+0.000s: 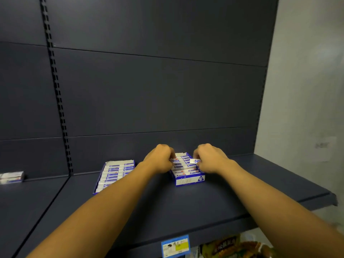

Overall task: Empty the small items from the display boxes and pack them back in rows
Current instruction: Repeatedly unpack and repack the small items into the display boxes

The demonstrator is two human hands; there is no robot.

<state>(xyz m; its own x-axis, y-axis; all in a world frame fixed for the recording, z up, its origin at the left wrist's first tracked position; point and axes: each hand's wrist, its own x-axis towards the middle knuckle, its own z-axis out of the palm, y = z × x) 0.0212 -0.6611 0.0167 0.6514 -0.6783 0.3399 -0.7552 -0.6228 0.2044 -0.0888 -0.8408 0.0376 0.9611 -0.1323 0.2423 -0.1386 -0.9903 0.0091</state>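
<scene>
Two blue-and-white display boxes stand on a dark shelf (pixel 204 202). The right box (pixel 189 180) holds rows of small white-and-blue packets (pixel 184 165). My left hand (pixel 161 159) reaches over its left side with curled fingers on the packets there. My right hand (pixel 210 158) is at the box's right side and pinches one small packet (pixel 194 161) just above the rows. The left box (pixel 113 175) is filled with a neat row of the same packets and is untouched.
A single loose packet (pixel 12 176) lies at the far left on the neighbouring shelf section. The shelf's back panel rises right behind the boxes. A price tag (pixel 175 245) hangs on the front edge, with snack bags (pixel 232 246) on the shelf below.
</scene>
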